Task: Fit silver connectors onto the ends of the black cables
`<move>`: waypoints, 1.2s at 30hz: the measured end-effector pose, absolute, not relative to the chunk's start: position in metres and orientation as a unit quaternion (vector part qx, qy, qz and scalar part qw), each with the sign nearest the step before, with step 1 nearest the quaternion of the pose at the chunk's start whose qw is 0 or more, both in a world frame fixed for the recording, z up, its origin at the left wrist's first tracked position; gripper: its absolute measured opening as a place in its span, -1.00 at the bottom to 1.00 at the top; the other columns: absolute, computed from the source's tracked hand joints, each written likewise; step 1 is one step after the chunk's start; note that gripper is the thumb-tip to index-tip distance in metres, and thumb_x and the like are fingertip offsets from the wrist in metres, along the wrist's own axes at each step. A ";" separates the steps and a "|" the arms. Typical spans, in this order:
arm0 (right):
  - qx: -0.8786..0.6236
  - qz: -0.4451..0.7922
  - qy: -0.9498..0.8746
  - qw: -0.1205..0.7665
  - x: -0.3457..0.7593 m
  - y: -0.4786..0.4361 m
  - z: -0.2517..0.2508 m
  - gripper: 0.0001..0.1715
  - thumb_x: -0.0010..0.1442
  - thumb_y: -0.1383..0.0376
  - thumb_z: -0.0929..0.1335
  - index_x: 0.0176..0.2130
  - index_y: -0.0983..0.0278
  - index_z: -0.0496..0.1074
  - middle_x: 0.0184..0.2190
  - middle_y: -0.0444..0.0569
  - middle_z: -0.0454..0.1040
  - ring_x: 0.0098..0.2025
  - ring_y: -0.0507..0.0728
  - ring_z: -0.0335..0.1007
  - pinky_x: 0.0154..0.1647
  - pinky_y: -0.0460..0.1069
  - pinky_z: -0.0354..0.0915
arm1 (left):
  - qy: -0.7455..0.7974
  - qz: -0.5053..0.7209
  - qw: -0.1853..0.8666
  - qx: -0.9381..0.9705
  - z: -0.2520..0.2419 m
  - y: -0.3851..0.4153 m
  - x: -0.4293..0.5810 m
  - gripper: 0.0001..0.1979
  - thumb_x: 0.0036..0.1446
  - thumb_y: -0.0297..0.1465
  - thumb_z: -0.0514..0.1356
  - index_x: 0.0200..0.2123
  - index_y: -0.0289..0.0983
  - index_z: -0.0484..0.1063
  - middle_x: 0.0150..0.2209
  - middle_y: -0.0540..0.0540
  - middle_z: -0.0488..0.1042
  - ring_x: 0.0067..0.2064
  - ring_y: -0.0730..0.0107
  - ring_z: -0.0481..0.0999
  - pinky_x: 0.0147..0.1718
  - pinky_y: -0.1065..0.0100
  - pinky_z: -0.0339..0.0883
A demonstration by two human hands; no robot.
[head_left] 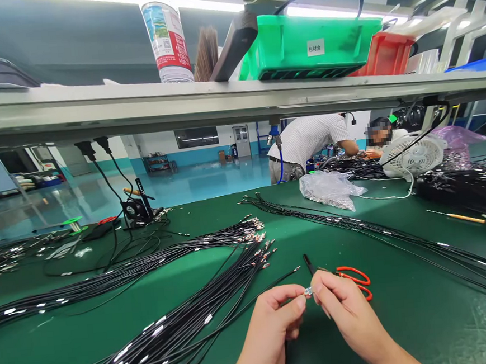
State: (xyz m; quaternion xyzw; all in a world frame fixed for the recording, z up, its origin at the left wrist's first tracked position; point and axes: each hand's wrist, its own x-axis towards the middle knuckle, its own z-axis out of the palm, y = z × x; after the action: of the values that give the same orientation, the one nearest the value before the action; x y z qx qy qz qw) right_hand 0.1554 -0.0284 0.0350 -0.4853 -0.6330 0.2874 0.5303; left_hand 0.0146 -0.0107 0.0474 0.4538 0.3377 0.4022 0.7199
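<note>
Fingertips (300,303) of both hands are pressed together, clamped on a small metal terminal (308,291) — left hand (271,328) and right hand (346,314) are held close, forearms angled inward. Orange-handled scissors (354,282) are lying just beside the right hand. Thin black wires with crimped metal ends (167,345) are laid in long bundles across a green bench mat (405,315). Overhead, a green plastic crate (312,45) is set on a metal shelf (219,94) — contents hidden.
</note>
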 end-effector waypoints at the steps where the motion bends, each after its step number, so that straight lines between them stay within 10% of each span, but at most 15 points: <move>1: -0.487 0.287 -0.635 0.527 0.155 -0.029 0.036 -0.58 0.17 0.08 0.16 -0.61 0.23 0.08 -0.67 -0.21 0.01 -0.61 0.02 -0.08 -0.60 -0.10 -0.04 | 0.345 0.406 0.712 0.457 0.048 -0.011 0.014 -0.75 -0.22 -0.33 0.32 -0.43 -0.37 0.46 -0.64 0.09 0.18 -0.61 0.64 0.01 -0.61 0.49 -0.18; 8: -0.488 0.282 -0.644 0.517 0.151 -0.034 0.040 -0.63 0.15 0.14 0.15 -0.61 0.23 0.06 -0.67 -0.21 0.00 -0.60 0.02 -0.08 -0.60 -0.10 -0.06 | 0.355 0.412 0.697 0.469 0.049 -0.013 0.014 -0.81 -0.18 -0.34 0.31 -0.45 -0.33 0.46 -0.51 -0.01 0.37 -0.50 0.54 0.22 -0.54 0.50 -0.02; 36: -0.476 0.299 -0.623 0.544 0.154 -0.031 0.028 -0.60 0.19 0.12 0.17 -0.58 0.26 0.15 -0.66 -0.22 0.06 -0.59 0.01 -0.02 -0.56 -0.10 -0.01 | 0.349 0.406 0.712 0.456 0.047 -0.012 0.014 -0.81 -0.17 -0.34 0.32 -0.48 -0.35 0.49 -0.57 0.03 0.29 -0.57 0.63 0.06 -0.58 0.51 -0.11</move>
State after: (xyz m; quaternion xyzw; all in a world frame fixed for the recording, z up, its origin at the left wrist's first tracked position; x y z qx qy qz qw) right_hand 0.1542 -0.0308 0.0277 -0.4762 -0.6230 0.2991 0.5437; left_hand 0.0139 -0.0123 0.0469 0.4557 0.3486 0.4056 0.7115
